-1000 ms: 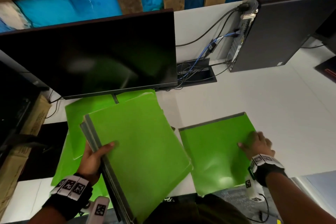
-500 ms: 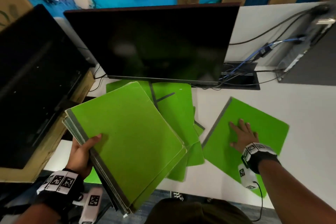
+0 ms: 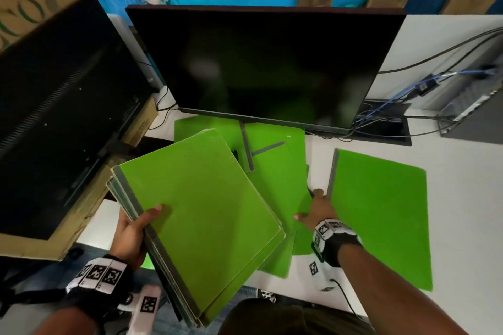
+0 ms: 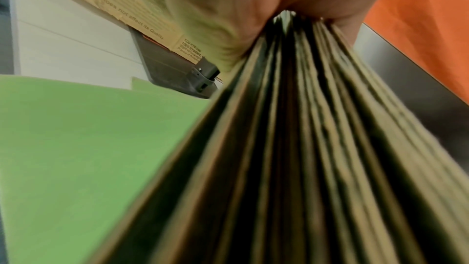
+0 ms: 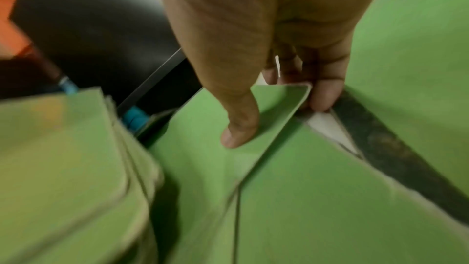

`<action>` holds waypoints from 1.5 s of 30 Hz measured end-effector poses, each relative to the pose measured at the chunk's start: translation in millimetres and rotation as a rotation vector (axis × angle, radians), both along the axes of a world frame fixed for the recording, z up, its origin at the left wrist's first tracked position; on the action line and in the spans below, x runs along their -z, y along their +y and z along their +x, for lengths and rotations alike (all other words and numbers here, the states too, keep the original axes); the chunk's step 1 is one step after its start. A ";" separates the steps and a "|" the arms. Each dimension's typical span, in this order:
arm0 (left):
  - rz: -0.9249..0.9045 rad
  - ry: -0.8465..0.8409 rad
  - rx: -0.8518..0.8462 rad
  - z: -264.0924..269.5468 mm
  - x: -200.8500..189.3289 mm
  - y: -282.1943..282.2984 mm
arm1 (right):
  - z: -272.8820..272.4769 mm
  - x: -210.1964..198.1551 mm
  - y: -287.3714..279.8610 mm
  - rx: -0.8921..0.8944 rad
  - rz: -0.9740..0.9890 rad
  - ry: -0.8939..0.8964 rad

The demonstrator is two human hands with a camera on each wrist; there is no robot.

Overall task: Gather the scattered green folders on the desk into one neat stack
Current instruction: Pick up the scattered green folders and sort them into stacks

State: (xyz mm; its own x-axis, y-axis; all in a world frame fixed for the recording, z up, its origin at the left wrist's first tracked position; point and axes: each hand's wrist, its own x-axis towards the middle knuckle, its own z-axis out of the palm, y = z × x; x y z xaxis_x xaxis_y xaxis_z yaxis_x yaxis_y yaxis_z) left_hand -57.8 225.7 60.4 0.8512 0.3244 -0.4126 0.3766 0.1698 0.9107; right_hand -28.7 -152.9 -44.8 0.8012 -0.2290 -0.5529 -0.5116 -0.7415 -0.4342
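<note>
My left hand [image 3: 133,228] grips a stack of green folders [image 3: 201,215] by its grey spine, lifted off the desk; the left wrist view shows the stack's edges [image 4: 304,148] pinched in that hand [image 4: 253,7]. Several more green folders [image 3: 275,171] lie overlapping under the monitor. My right hand [image 3: 317,208] pinches the raised corner of one of these folders [image 5: 274,107], thumb on top and fingers [image 5: 322,95] beneath. A single green folder [image 3: 381,215] lies flat on the white desk just right of that hand.
A black monitor [image 3: 266,62] stands over the folder pile, its stand [image 3: 246,147] resting among them. A second dark screen [image 3: 54,106] sits on a cardboard box [image 3: 89,198] at left. Cables [image 3: 408,106] and a computer case [image 3: 473,111] are at back right.
My right hand left the single folder at right and moved left to the overlapping pile, lifting a corner there. The head view swung left; the left hand kept its stack.
</note>
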 end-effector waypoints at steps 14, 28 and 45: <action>-0.088 0.070 0.200 54.4 11.7 -77.1 | -44.8 -9.9 -150.8 1.025 0.777 -0.288; -0.015 0.131 0.356 74.3 11.0 -154.5 | -38.5 -29.7 -230.2 0.744 0.024 -0.148; 0.004 0.245 0.275 73.9 23.7 -160.9 | -50.6 28.7 -233.6 0.821 0.075 0.273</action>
State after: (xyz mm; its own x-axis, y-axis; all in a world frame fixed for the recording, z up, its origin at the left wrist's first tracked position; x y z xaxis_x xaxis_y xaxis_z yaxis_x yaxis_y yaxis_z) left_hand 16.0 64.8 36.7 0.7832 0.0992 -0.6138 0.6143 0.0283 0.7885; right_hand -79.4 -386.6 -73.6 0.2357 -0.6319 -0.7383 -0.9656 -0.0664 -0.2514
